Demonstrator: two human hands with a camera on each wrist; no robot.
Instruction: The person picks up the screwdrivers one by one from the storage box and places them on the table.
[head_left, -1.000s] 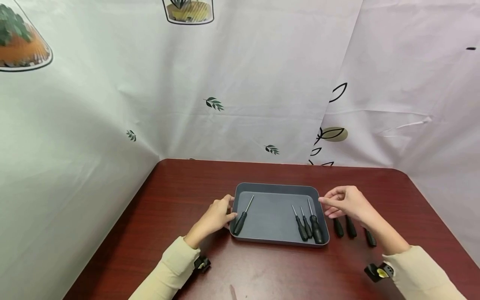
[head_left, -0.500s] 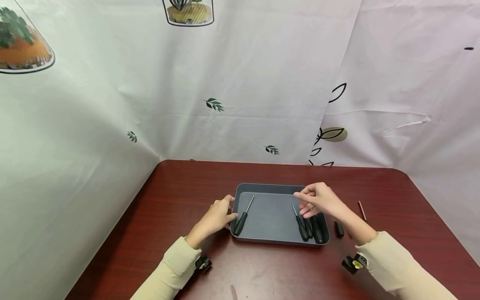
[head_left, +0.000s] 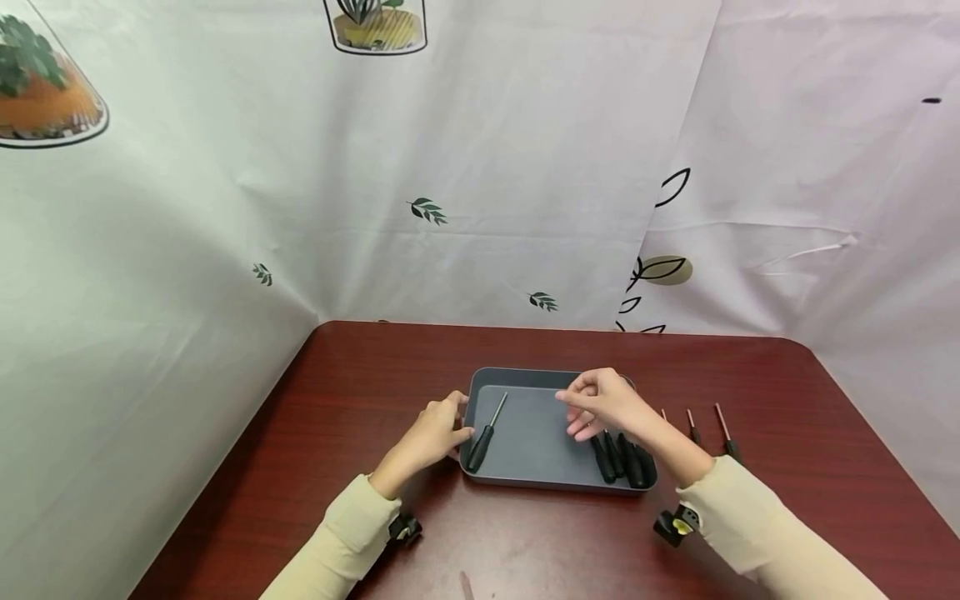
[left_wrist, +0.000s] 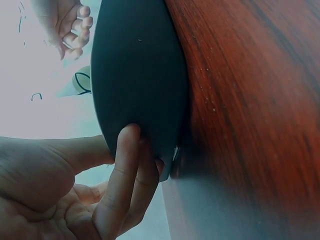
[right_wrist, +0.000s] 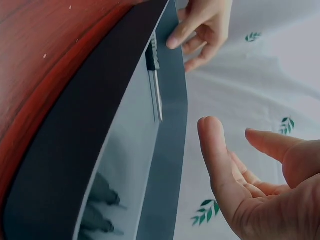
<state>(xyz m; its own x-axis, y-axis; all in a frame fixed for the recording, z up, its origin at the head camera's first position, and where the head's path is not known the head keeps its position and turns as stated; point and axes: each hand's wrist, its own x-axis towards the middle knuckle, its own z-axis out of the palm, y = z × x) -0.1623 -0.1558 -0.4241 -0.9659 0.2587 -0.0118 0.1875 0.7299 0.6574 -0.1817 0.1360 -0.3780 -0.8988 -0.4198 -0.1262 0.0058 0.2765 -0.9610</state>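
Note:
My left hand [head_left: 429, 432] grips the left wall of a shallow grey tray [head_left: 536, 417]. In the left wrist view, its fingers [left_wrist: 128, 160] press on the outside of the wall; in the right wrist view, the thumb lies at the rim. A black-handled screwdriver [head_left: 482, 446] lies along the tray's left side. Over the tray's right half hovers my right hand [head_left: 606, 404], thumb and forefinger apart and nothing between them, as the right wrist view shows. Below it, several screwdrivers [head_left: 602, 460] lie at the tray's right; the hand hides their shafts.
Right of the tray, three more screwdrivers [head_left: 726, 435] lie on the dark red wooden table [head_left: 390, 358], partly hidden by my right forearm. A pale patterned cloth [head_left: 480, 167] hangs behind the table and along its sides.
My right hand has moved left from beside the tray's right edge to over the tray. The screwdrivers on the table show differently as the forearm shifts. The left hand stays on the tray.

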